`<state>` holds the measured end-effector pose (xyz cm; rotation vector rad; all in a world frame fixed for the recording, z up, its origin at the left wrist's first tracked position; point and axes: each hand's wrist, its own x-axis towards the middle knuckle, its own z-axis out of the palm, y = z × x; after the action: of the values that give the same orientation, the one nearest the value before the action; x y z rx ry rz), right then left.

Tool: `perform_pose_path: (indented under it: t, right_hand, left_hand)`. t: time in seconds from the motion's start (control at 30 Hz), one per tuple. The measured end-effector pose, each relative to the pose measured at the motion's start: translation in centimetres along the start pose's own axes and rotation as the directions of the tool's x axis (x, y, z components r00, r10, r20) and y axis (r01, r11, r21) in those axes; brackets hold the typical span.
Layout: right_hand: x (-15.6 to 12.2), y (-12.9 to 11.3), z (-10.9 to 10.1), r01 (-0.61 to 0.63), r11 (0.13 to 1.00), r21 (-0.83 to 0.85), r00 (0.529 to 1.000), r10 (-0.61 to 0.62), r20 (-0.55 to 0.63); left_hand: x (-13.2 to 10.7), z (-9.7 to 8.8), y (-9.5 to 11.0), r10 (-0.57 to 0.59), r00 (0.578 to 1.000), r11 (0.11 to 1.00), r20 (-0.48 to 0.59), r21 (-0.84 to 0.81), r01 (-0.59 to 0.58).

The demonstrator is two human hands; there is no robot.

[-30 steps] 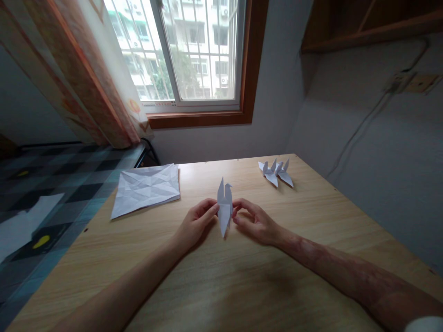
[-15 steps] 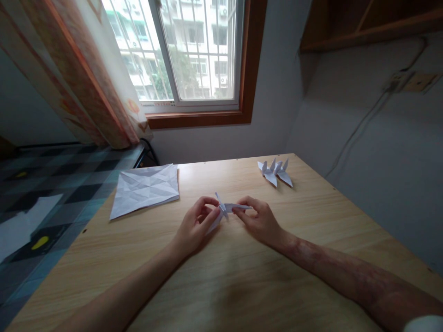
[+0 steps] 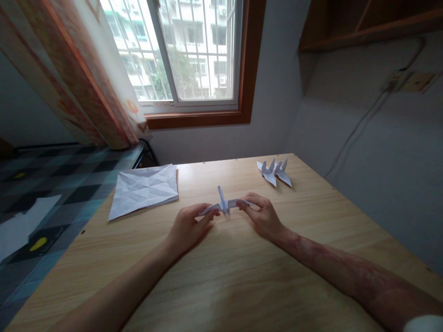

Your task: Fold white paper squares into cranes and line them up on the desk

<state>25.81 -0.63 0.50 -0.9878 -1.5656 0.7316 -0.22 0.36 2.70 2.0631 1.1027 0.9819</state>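
A white origami crane (image 3: 223, 204) is held just over the middle of the wooden table, its wings spread to both sides and one narrow point sticking up. My left hand (image 3: 194, 221) pinches its left wing between thumb and fingers. The right wing is pinched by my right hand (image 3: 261, 215), and the wing's tip shows past the fingers. Farther back on the right, two finished-looking paper cranes (image 3: 275, 172) stand close together. Creased white paper sheets (image 3: 147, 189) lie in a stack at the back left.
The wooden table (image 3: 221, 286) has its far edge below a barred window (image 3: 204, 55). To the left is a checked bed cover (image 3: 79, 168) with white paper (image 3: 31, 223) on it. A cable (image 3: 356, 129) hangs along the right wall.
My left hand has shifted slightly left and down, from the crane's middle onto its left wing. The wings are now spread wider and the crane's point stands more upright.
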Motion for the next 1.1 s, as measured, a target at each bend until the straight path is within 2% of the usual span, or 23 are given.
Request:
perform_pose_path:
  t: [0.13, 0.23, 0.37, 0.47, 0.63, 0.73, 0.93, 1.1]
  right_hand:
    - [0.2, 0.3, -0.2, -0.025, 0.999, 0.023, 0.999, 0.026, -0.038]
    - [0.1, 0.7, 0.0, -0.104, 0.991, 0.084, 0.993, 0.108, -0.045]
    - [0.1, 1.3, 0.3, -0.245, 0.919, 0.310, 0.968, 0.248, 0.028]
    - [0.5, 1.3, 0.0, -0.285, 0.890, 0.357, 0.958, 0.269, 0.096]
    - [1.8, 1.9, -1.8, -0.218, 0.951, 0.218, 0.976, 0.215, 0.036]
    - [2.6, 3.5, -2.8, -0.209, 0.977, 0.039, 0.978, 0.209, -0.004]
    - [3.3, 5.9, -3.5, -0.280, 0.945, -0.170, 0.955, 0.256, -0.151]
    - [3.2, 6.0, -3.6, -0.300, 0.923, -0.240, 0.949, 0.265, -0.168]
  left_hand:
    - [0.3, -0.2, -0.1, -0.023, 1.000, 0.999, -0.009, -0.041, 0.022]
    - [0.4, -0.2, -0.1, -0.024, 1.000, 0.999, -0.006, -0.045, 0.024]
    - [0.6, -0.2, -0.5, -0.016, 0.998, 1.000, -0.067, -0.006, 0.015]
    - [0.8, 0.1, -1.2, -0.034, 0.990, 0.999, -0.139, -0.012, 0.033]
    - [0.8, 0.4, -2.4, -0.049, 0.990, 0.998, -0.132, 0.026, 0.053]
    - [0.8, 0.4, -2.7, -0.026, 0.993, 0.996, -0.115, 0.082, 0.036]
    - [0.6, 0.4, -2.5, -0.027, 0.995, 0.994, -0.091, 0.102, 0.036]
    - [0.6, 0.4, -2.3, -0.016, 0.997, 0.996, -0.080, 0.090, 0.023]
